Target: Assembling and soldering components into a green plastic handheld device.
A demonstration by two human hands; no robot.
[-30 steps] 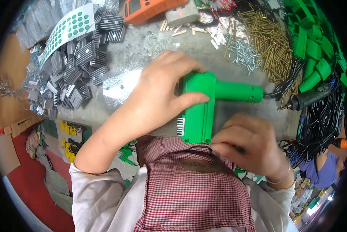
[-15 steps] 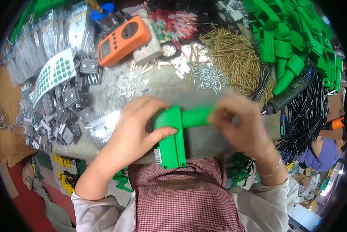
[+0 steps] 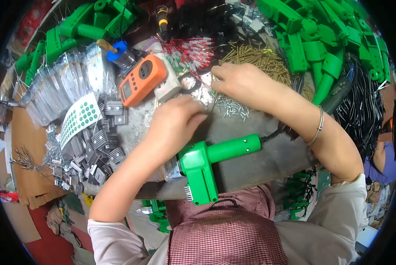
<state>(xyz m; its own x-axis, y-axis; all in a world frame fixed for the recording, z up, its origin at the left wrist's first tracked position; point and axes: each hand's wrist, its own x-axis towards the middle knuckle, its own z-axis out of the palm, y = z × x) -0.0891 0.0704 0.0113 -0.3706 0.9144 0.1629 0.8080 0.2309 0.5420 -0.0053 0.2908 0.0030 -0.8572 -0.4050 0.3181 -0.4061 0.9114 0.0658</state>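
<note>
A green plastic tool body (image 3: pixel 200 170) with a round handle lies at the table's near edge, and neither hand touches it. A black cord leaves the handle's end. My left hand (image 3: pixel 173 126) hovers just beyond it, fingers curled and thumb apart, with nothing visible in its grasp. Farther out, my right hand (image 3: pixel 242 84) reaches over small white pieces (image 3: pixel 201 95), beside a heap of brass-coloured rods (image 3: pixel 259 57). Its fingertips are apart; anything hidden under them cannot be seen. Small silver screws (image 3: pixel 233 108) lie below that hand.
An orange meter (image 3: pixel 142 81) leans on a pale block. Grey finned metal blocks (image 3: pixel 92 148), a sheet of green dots (image 3: pixel 79 118) and clear plastic bags (image 3: pixel 65 81) occupy the left. More green housings (image 3: pixel 312 48) and black cables (image 3: pixel 361 106) are piled right; red-and-white wired parts (image 3: pixel 193 51) lie behind.
The green tool body has been let go and now rests on the table with its handle uncovered. Both hands have moved away from it, the right one far forward to the small parts.
</note>
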